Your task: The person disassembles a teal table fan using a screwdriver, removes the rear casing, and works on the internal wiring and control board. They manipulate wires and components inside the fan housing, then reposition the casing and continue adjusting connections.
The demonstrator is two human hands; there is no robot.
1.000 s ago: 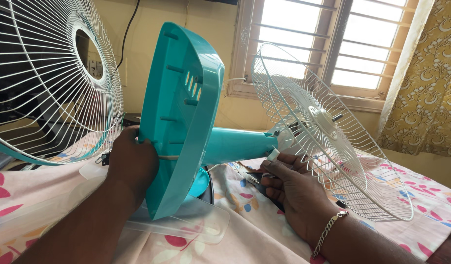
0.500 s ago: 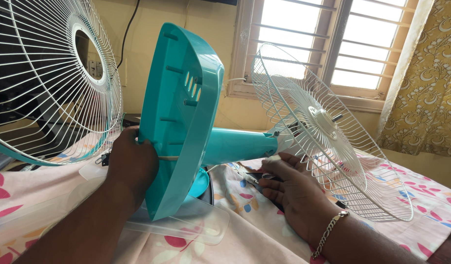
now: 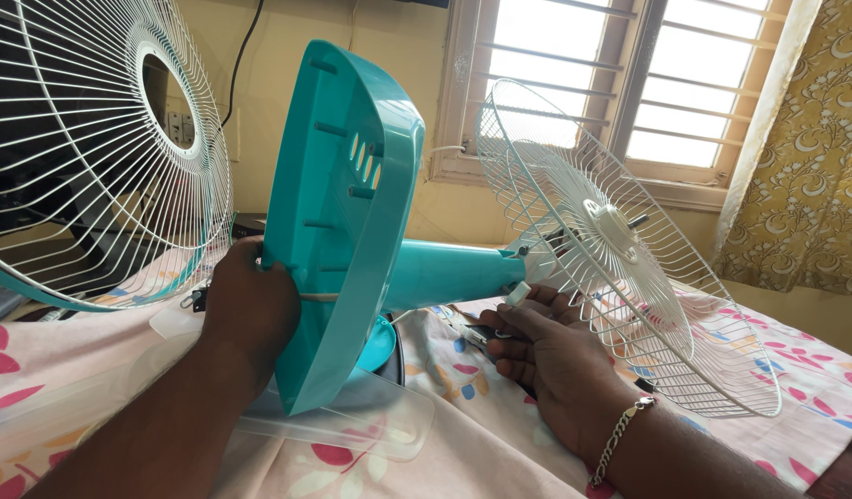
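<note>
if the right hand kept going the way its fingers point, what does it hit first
Most likely the teal fan neck: the right hand points up-left under it, fingertips close to where it joins the wire guard. Depth is unclear.

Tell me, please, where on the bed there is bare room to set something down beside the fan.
The floral sheet lies bare in the near middle, between the clear blade and the right hand, and at the far right beyond the rear guard. Crowded: around the teal base gripped by the left hand, and under the front guard.

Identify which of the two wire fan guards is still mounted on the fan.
The right-hand guard, fixed at the teal neck's end beside the right hand; the left guard stands loose, apart.
</note>
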